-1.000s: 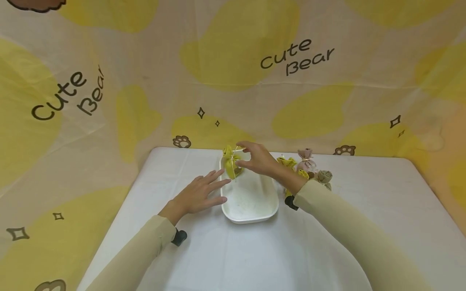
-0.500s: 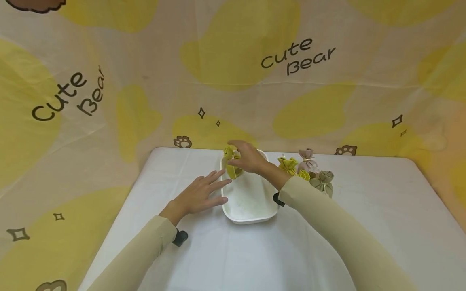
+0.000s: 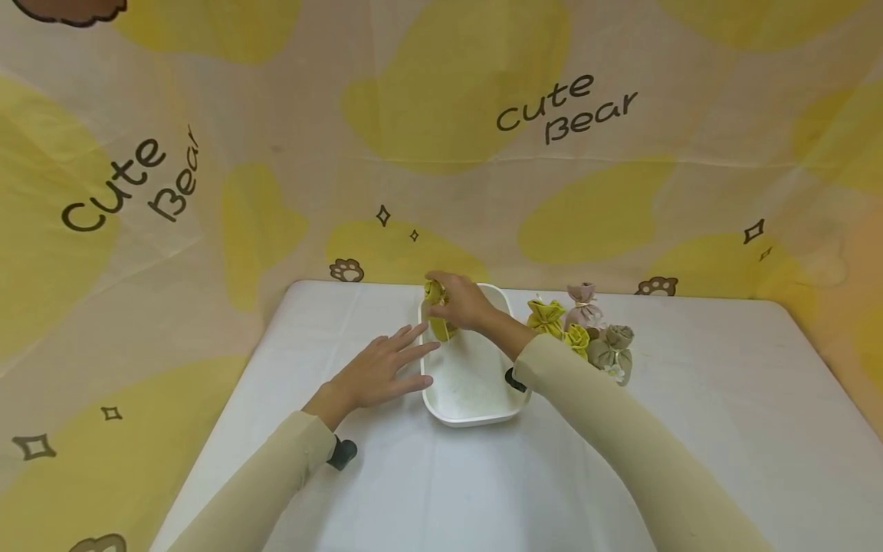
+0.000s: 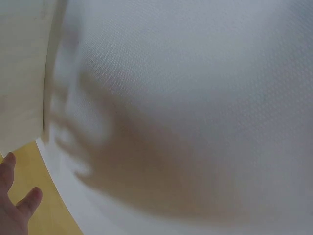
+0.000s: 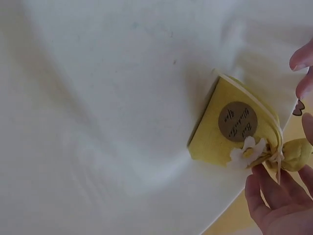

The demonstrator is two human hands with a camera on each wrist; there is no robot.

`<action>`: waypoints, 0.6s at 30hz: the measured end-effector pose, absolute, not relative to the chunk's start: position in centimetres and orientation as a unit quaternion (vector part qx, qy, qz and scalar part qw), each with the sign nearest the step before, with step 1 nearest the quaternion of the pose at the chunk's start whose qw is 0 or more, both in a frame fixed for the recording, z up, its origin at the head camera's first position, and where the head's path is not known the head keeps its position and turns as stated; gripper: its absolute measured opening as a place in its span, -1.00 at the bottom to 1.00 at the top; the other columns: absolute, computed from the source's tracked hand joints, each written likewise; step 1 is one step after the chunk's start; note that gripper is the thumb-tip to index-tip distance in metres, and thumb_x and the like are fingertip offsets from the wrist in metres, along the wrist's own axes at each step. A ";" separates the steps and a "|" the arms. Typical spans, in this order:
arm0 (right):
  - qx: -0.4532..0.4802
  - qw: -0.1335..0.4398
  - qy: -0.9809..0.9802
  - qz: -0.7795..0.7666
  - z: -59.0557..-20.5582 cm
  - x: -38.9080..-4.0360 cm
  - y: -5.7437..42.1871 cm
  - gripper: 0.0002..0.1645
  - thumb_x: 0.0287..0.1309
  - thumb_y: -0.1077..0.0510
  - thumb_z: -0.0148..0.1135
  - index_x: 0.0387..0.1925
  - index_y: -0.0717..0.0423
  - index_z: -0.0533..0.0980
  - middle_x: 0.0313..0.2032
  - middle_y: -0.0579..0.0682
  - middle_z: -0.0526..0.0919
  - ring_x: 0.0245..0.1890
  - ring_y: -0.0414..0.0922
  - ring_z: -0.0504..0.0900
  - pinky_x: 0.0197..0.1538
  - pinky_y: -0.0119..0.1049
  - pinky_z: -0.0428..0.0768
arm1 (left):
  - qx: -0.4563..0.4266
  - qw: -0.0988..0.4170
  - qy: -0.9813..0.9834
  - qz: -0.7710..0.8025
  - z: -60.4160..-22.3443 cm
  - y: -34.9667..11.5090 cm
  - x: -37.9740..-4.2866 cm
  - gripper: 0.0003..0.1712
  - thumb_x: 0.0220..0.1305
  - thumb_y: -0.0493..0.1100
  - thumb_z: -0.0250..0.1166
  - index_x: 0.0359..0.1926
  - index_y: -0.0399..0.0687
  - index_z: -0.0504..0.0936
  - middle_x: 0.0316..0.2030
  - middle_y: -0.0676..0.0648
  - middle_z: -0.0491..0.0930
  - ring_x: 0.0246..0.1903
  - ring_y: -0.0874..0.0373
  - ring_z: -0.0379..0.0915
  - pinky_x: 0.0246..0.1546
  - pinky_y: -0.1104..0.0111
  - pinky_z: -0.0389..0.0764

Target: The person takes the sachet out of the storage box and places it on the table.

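Note:
A yellow drawstring pouch (image 3: 438,326) lies at the far left of the white tray (image 3: 469,391). It bears a round brown label (image 5: 237,121) and a white flower (image 5: 248,152) near its tied neck. My right hand (image 3: 464,301) reaches over the tray from the right, thumb and fingers round the neck, hiding part of the pouch in the head view. From the right wrist, the fingers (image 5: 269,186) show against the neck beside the flower. My left hand (image 3: 375,373) spreads its fingers at the tray's left rim and holds nothing.
Right of the tray stand more pouches: yellow ones (image 3: 546,316), a pink one (image 3: 582,303) and an olive one (image 3: 612,353) with a white flower. A patterned curtain (image 3: 441,192) rises behind the white table (image 3: 724,399).
My right hand has moved left onto the yellow pouch in the tray, its thumb and fingers drawing in round the neck. The left hand and the tray stay almost where they were.

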State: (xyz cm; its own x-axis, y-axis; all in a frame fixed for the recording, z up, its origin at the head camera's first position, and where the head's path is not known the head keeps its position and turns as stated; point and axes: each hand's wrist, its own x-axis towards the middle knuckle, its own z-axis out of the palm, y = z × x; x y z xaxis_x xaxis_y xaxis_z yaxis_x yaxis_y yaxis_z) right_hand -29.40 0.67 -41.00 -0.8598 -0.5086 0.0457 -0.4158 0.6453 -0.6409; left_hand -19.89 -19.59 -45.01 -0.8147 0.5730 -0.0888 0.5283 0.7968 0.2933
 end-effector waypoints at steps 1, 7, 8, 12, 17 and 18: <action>-0.254 0.071 0.903 -0.339 -41.0 -29.4 0.6 -0.24 0.17 0.22 0.41 0.37 0.18 0.35 0.23 0.16 0.54 0.17 0.07 0.56 0.22 -0.11 0.54 | 0.292 0.087 0.944 0.128 -45.0 -19.6 -19.9 -0.19 0.35 0.52 -0.12 0.52 0.41 0.19 0.58 0.10 -0.14 0.53 -0.03 -0.14 0.40 -0.15 0.10; -0.249 0.059 0.902 -0.347 -41.4 -29.5 0.1 -0.36 0.15 0.30 0.39 0.28 0.24 0.44 0.11 0.15 0.60 0.06 0.05 0.60 0.14 -0.14 0.59 | 0.295 0.082 0.942 0.133 -45.1 -19.5 -19.9 -0.21 0.36 0.51 -0.10 0.51 0.41 0.20 0.58 0.11 -0.14 0.53 -0.04 -0.14 0.39 -0.16 0.11; -0.250 0.054 0.902 -0.347 -41.5 -29.5 0.0 -0.38 0.15 0.31 0.38 0.26 0.25 0.46 0.10 0.15 0.61 0.05 0.04 0.61 0.13 -0.14 0.60 | 0.296 0.081 0.942 0.134 -45.1 -19.6 -19.9 -0.21 0.36 0.50 -0.10 0.51 0.41 0.20 0.58 0.11 -0.14 0.53 -0.04 -0.13 0.38 -0.16 0.11; -0.249 0.040 0.903 -0.349 -41.6 -29.5 -0.1 -0.51 0.16 0.32 0.35 0.15 0.27 0.54 0.06 0.14 0.64 0.00 0.03 0.63 0.08 -0.17 0.62 | 0.295 0.079 0.942 0.137 -45.2 -19.6 -19.8 -0.22 0.36 0.50 -0.10 0.51 0.42 0.21 0.58 0.13 -0.15 0.53 -0.03 -0.13 0.38 -0.16 0.10; -0.245 0.029 0.901 -0.357 -41.4 -29.4 0.2 -0.62 0.18 0.33 0.34 0.06 0.26 0.58 0.00 0.13 0.67 -0.05 0.02 0.65 0.04 -0.20 0.64 | 0.291 0.082 0.944 0.131 -45.3 -19.7 -19.9 -0.20 0.35 0.53 -0.14 0.51 0.45 0.20 0.58 0.15 -0.16 0.53 -0.01 -0.15 0.40 -0.14 0.09; -0.245 0.027 0.899 -0.362 -41.4 -29.4 0.3 -0.63 0.18 0.34 0.35 0.05 0.26 0.59 -0.01 0.13 0.68 -0.06 0.02 0.65 0.03 -0.20 0.65 | 0.291 0.082 0.945 0.129 -45.3 -19.7 -19.9 -0.20 0.35 0.54 -0.14 0.51 0.45 0.20 0.58 0.15 -0.16 0.53 -0.01 -0.15 0.40 -0.14 0.09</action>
State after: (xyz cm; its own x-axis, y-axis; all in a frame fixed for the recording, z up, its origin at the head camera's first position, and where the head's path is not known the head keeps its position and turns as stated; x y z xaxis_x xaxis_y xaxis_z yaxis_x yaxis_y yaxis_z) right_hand -29.42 0.33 -41.40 -0.8786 -0.4597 0.1292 -0.4209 0.6179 -0.6641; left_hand -19.93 -19.68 -45.28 -0.8176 0.5703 -0.0790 0.5282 0.7976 0.2913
